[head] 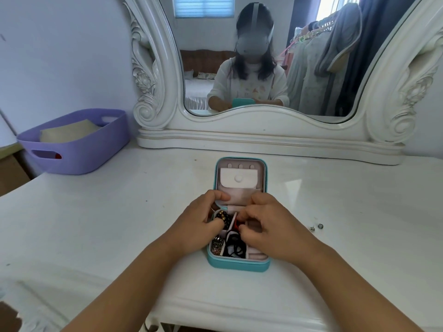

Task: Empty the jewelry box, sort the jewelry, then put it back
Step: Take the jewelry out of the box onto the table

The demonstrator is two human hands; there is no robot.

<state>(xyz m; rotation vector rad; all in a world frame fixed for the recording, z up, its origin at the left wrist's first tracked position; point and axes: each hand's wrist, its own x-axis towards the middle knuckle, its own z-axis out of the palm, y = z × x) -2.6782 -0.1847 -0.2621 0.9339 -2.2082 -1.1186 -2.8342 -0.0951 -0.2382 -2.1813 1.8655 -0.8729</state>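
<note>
Head: both hands' fingers (217, 222) inside jewelry box (238, 263).

Open teal jewelry box (239, 264) on white dressing table (96, 224), both hands' fingers (217, 196) curled inside its compartments

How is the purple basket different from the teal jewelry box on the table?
The purple basket is larger and stands far left near the wall; the teal jewelry box is small and sits in the middle, under both hands. The basket has no lid and has handle cut-outs; the box has a hinged lid, standing open. The basket holds something pale and folded; the box holds jewelry in compartments. Both rest on the white table.
</note>
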